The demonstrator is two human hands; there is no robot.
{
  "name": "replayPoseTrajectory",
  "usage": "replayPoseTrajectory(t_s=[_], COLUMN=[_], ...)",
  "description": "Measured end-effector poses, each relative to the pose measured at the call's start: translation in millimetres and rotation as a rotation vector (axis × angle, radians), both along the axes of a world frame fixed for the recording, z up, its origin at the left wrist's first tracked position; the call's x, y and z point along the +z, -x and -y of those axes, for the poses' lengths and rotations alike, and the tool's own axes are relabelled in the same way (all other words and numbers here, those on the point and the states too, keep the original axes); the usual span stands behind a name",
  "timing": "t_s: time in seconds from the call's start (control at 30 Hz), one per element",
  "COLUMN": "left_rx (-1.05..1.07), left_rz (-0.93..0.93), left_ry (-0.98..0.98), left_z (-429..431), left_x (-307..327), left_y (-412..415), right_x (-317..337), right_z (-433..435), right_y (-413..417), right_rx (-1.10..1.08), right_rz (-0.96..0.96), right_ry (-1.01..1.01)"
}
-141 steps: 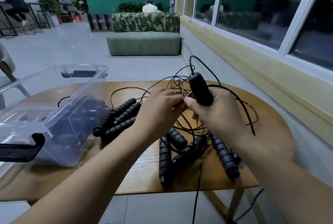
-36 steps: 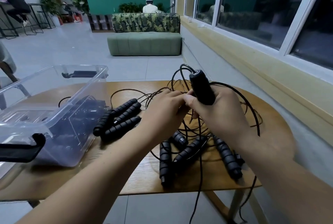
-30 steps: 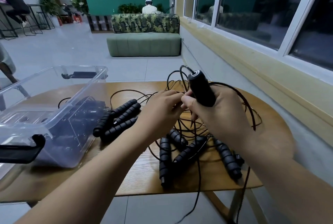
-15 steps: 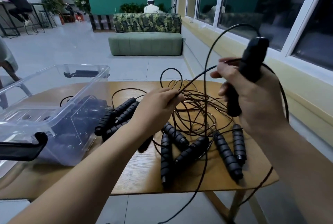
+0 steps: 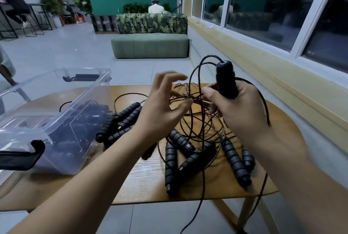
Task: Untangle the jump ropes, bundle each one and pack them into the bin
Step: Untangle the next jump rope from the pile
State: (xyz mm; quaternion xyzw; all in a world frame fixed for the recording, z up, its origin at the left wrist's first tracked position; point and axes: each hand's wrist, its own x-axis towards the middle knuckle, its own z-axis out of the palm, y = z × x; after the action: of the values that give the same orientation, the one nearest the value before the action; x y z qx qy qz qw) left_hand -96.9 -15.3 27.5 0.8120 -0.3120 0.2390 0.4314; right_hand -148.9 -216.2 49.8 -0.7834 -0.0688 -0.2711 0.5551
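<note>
- Right grip (image 5: 243, 113) is clenched round one black handle (image 5: 226, 81); hold it high.
- Left grip (image 5: 162, 109) is released, fingers spread; ease the cords (image 5: 194, 100) apart slowly, never yank.

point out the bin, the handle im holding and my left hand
bin (image 5: 90, 105): head view, its right wall
handle (image 5: 225, 81): head view, upper part above the grip
left hand (image 5: 160, 109): head view, middle of the hand

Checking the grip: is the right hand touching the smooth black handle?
Touching. The head view shows the right hand curled round the smooth black handle.
</note>
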Motion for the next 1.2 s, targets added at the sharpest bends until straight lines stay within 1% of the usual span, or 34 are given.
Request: replayPoseTrajectory(t_s=[0.07,0.2,0.23,0.33,0.37,0.4,0.43,0.53,0.6,0.67,0.73,0.87,0.93,1.03,1.2], left_rx=[0.051,0.008,0.046,0.269,0.294,0.276,0.226,0.075,0.111,0.226,0.29,0.267,0.212,0.145,0.193], left_rz=[-0.022,-0.215,-0.199,0.015,0.083,0.136,0.165,0.145,0.142,0.215,0.259,0.218,0.149,0.045,-0.005], left_ry=[0.09,0.176,0.194,0.295,0.335,0.34,0.301,0.052,-0.069,-0.129,-0.143,-0.13,-0.072,0.017,-0.031], left_z=[-3.2,-5.3,-4.6,-5.4,-6.4,-7.3,-7.4,-1.5,5.3,9.0,12.2,22.4,27.0,27.5,21.0], left_x=[0.8,-1.4,-1.2,2.5,5.9,9.6,12.9,15.5,11.9,10.8,12.5,10.6,7.5,5.7,6.4], left_y=[-1.0,-4.2,-3.8,-2.4,0.0,2.7,6.6,17.2,19.3,19.6,20.3,23.1,23.6,21.3,14.8], right_x=[0.9,0.8,0.9,1.1,1.6,2.0,2.4,2.7,3.2,4.5,5.5,4.8,5.0,6.1,6.7], right_z=[4.2,9.7,10.9,13.3,14.3,15.1,15.5,14.9,14.8,14.5,14.0,8.2,6.0,6.9,11.8], right_y=[-2.6,-4.6,-4.6,-5.5,-6.0,-6.4,-7.0,-7.6,-7.4,-5.7,-3.5,1.8,3.5,5.5,5.1], right_rx=[0.017,0.038,0.035,0.02,0.014,0.012,0.013,0.028,0.037,0.059,0.092,0.13,0.128,0.124,0.095], right_rz=[-0.014,-0.013,-0.012,-0.002,0.0,-0.002,-0.008,-0.045,-0.063,-0.063,-0.057,-0.033,-0.024,-0.013,0.017], right_ry=[-0.058,-0.067,-0.066,-0.068,-0.079,-0.095,-0.116,-0.202,-0.23,-0.218,-0.178,-0.042,0.008,0.027,-0.01])
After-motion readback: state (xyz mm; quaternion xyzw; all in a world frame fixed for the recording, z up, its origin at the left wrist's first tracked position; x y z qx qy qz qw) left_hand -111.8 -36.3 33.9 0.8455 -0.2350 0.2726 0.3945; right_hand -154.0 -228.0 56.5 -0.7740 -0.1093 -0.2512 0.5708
